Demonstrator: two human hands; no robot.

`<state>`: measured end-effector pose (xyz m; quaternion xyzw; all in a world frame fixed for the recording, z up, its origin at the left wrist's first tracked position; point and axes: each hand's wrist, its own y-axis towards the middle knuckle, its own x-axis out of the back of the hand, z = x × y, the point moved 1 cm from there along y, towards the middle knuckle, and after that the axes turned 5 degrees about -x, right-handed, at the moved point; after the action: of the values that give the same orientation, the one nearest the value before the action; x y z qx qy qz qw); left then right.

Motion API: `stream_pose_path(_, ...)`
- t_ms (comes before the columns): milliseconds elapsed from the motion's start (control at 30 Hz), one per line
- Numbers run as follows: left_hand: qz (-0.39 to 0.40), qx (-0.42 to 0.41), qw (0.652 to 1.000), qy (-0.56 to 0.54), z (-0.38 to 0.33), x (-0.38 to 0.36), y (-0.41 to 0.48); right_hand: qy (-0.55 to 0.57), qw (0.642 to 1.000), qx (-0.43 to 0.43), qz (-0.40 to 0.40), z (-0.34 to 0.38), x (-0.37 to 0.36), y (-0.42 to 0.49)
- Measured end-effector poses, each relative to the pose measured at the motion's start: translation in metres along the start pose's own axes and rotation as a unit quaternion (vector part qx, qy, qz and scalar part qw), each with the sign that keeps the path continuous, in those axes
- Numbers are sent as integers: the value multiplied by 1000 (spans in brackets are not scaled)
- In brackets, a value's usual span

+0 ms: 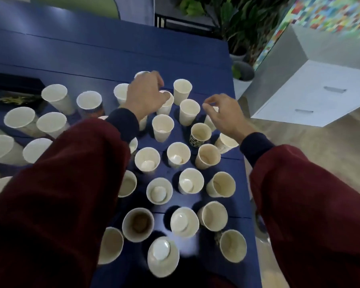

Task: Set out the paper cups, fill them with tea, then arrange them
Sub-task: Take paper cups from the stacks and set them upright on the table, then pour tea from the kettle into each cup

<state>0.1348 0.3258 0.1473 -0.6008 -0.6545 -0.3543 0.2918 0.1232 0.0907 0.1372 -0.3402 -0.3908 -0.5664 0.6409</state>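
Note:
Several white paper cups stand upright across the blue table. Most look pale inside, and one near cup holds brown liquid. My left hand reaches to the far middle, its fingertips pinching the rim of a paper cup. My right hand hovers at the table's right edge with curled, spread fingers just over another cup, which it half hides. I cannot tell whether it touches that cup. A dark-patterned cup stands just below that hand.
A black box lies at the table's far left. Beyond the table's right edge are a white drawer cabinet, a grey plant pot and leafy plants. My red sleeves cover several cups on the left.

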Motion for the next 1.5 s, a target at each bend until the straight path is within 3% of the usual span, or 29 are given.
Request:
stream_pose_path(500,152,-90,984,-5,-65,-49,-165,-27,998,-54,12,-25,16,-199)
stream_pose_path(767,153,-113,981,-36,-129,-90,-238,91,991,-95,-33,-81,28,-294)
stream_pose_path(1033,173,-103,977,-75,-212,-165,-313,89,989,-116,-12,-176,61,-378)
stream_pose_path(1333,223,-66,968,-92,-257,-215,-335,94,975,-200,27,-249,70,-391)
stream_pose_path(1500,252,-41,963,-86,-264,-245,-301,72,969,-223,83,-277,69,-369)
